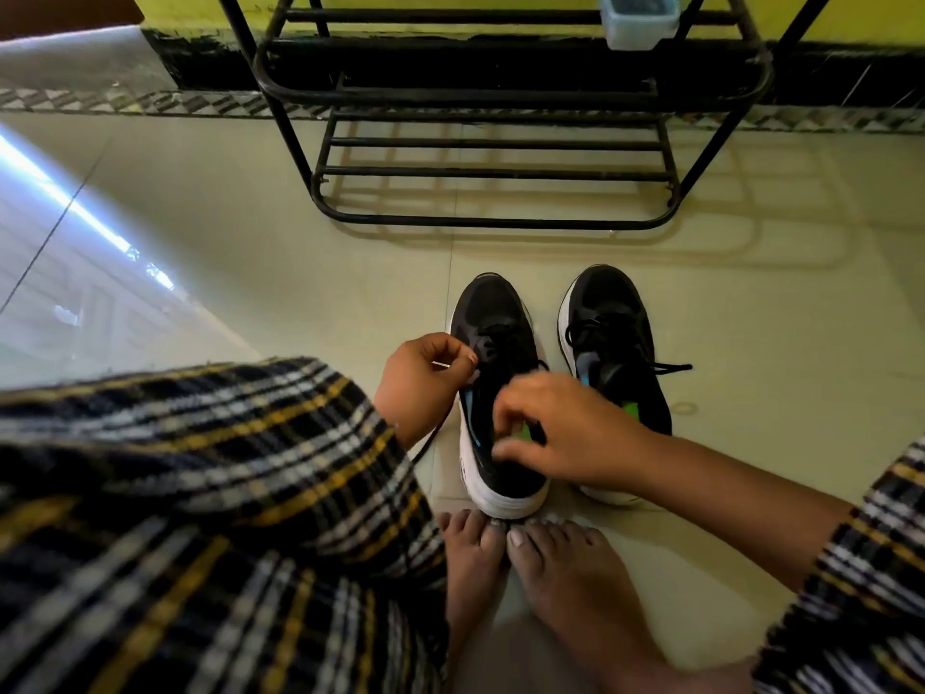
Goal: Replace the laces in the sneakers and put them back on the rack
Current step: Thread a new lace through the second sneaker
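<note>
- Black mesh with white soles: two sneakers stand side by side on a pale tiled floor [250, 252], toes pointing away from the person.
- The left sneaker [493, 343] sits directly under both hands; the right sneaker [613, 333] stands just beside it, past the right hand's knuckles, with nothing touching it.
- The left hand [418, 378] hovers at the left side of the left sneaker, fingers curled, thumb and forefinger pinching a thin lace [428, 445], which trails down from the fingertips past the wrist.
- The right hand [555, 428] lies over the sneaker's opening, fingers bent and drawn together at the tongue; it seems to pinch something there, but motion blur hides what.
- Black laces on the right sneaker [668, 367] lie loose, one end sticking out sideways over the floor.
- Bare feet [530, 553] rest just below the fingers, toes touching the left sneaker's white heel.
- A black metal rack [490, 142] stands well beyond the fingertips, against a yellow wall, its lower shelves bare bars.
- A pale blue plastic container [638, 17] sits on an upper rack shelf.
- Plaid sleeves [225, 443] in navy, white and yellow cover both arms.
</note>
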`<state>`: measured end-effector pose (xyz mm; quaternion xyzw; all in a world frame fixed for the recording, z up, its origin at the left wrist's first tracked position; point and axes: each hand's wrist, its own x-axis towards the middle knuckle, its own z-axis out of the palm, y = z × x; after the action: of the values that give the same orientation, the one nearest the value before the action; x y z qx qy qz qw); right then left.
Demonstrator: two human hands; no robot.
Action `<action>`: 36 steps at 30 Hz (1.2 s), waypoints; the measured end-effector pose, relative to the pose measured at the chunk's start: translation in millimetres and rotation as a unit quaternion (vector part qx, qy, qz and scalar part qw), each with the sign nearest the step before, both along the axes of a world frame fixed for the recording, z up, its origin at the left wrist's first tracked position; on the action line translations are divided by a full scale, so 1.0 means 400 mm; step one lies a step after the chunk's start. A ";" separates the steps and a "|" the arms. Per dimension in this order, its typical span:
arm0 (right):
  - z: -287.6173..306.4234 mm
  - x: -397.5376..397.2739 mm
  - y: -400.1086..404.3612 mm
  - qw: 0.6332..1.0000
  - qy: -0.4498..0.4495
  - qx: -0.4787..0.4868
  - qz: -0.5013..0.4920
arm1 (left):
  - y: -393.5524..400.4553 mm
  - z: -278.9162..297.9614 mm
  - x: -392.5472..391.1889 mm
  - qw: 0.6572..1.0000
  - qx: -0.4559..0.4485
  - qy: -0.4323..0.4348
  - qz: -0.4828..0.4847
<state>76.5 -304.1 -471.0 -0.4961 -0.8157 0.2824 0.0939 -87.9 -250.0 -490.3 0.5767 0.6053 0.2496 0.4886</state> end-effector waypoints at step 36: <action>-0.034 -0.030 -0.018 0.986 -0.124 -0.113 0.018 | -0.039 -0.007 -0.161 0.853 -0.182 0.293 -0.391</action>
<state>64.7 -311.2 -484.4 -0.5200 -0.7927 0.3105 -0.0698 -152.5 -265.5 -493.0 0.7128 0.4796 -0.2578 0.4422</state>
